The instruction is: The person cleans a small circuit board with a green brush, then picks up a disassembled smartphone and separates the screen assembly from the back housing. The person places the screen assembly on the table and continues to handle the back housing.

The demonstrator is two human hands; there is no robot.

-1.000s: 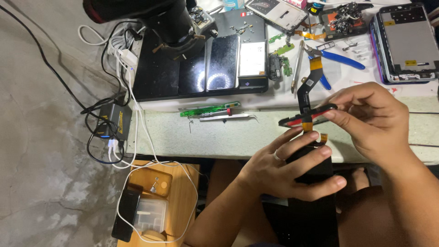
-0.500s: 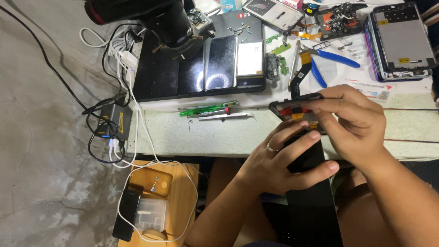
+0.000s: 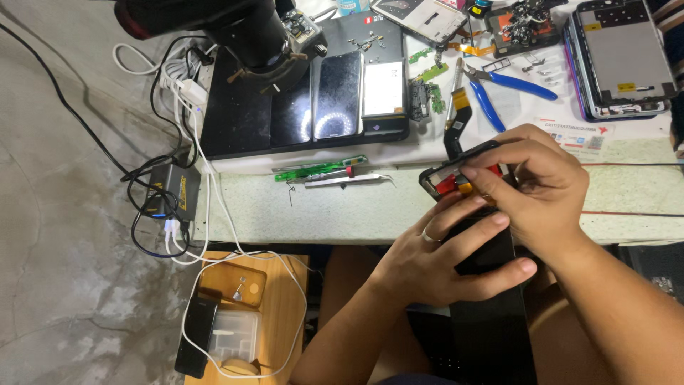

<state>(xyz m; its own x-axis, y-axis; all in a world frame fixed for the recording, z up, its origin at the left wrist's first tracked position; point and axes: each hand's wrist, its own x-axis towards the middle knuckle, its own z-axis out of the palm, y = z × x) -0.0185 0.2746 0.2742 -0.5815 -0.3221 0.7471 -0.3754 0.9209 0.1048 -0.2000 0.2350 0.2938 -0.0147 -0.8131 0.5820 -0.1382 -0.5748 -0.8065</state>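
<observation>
One opened black phone [image 3: 467, 214], held over the front edge of the white worktable [image 3: 342, 207], red and orange parts exposed at its top end.
Left hand [image 3: 442, 260]: under and around the phone body, fingers spread along its side, one ring on a finger.
Right hand [image 3: 541, 185]: fingertips pinched on the phone's top end at the red part.
On the table: one green-handled screwdriver [image 3: 320, 170], one pair of steel tweezers [image 3: 349, 181] just beside it, one pair of blue-handled pliers [image 3: 502, 89], one black mat [image 3: 235, 121] bearing two phones, one phone frame [image 3: 620, 57] far right.
Below left: one black charger [image 3: 171, 196] with white cables, one wooden stool [image 3: 285, 314].
</observation>
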